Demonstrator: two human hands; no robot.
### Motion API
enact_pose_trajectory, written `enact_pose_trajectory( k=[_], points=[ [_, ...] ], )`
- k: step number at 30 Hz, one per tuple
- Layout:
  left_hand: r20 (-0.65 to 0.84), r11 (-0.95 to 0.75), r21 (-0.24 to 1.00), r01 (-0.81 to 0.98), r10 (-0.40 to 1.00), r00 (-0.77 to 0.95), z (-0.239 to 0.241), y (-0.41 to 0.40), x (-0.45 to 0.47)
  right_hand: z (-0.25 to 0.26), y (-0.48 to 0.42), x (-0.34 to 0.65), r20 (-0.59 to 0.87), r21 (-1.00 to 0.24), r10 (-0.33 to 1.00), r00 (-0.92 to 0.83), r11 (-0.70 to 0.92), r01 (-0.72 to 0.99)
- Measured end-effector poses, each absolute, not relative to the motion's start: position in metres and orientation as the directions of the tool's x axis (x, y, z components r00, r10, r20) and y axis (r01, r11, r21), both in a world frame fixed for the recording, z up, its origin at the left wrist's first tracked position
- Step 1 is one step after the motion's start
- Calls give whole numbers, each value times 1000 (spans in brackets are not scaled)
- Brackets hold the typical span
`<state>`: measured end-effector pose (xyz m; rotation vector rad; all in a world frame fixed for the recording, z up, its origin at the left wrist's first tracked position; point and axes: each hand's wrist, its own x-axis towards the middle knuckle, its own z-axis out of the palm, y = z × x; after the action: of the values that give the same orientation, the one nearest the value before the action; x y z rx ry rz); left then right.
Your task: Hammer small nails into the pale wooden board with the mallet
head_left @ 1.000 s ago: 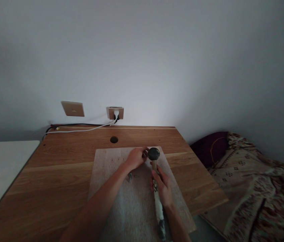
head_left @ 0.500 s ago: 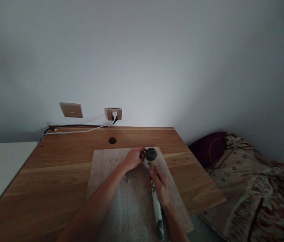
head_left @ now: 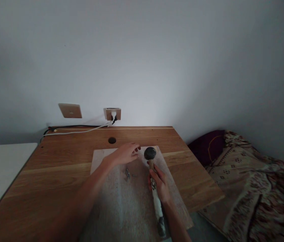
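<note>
My right hand (head_left: 160,183) is wrapped round the upper handle of a hammer (head_left: 157,205), whose rounded black head points away from me and whose pale handle is worn and stained. My left hand (head_left: 128,153) hovers over the far part of a wooden board (head_left: 129,208), left of the hammer head and apart from it. Its fingers are loosely bent and spaced, with nothing visible in them. Several small nails (head_left: 128,173) lie on the board between my two arms.
The board rests on a wooden desk (head_left: 51,171) with a round cable hole (head_left: 112,140). Cables (head_left: 81,131) run along the wall to a socket (head_left: 113,114). A white table (head_left: 8,168) stands left; a bed with a patterned cover (head_left: 242,178) lies right.
My left hand has moved left, away from the hammer head, and its fingers have loosened. The hammer stays in my right hand, almost where it was.
</note>
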<state>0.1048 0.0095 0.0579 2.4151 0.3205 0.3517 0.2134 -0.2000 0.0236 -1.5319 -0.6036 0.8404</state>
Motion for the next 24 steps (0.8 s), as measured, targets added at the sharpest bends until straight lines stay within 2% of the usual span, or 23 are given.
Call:
enact_pose_trajectory(
  k=[4,9,17,21,24],
  points=[
    [18,-820,556,135,174,985,69,16,81,22,-200,214,-165,-986,768,619,-122,-111],
    [-160,-820,556,134,53,986,59,19,75,23,-200,213,-176,-984,752,635,-121,-129],
    [-66,-753,639,157,150,986,58,15,75,30,-199,208,-139,-990,770,623,-123,-68],
    [-52,-722,670,176,191,980,57,13,77,27,-199,208,-161,-987,757,633,-122,-106],
    [45,-707,695,132,226,973,55,13,84,24,-200,211,-189,-981,742,643,-111,-161]
  ],
)
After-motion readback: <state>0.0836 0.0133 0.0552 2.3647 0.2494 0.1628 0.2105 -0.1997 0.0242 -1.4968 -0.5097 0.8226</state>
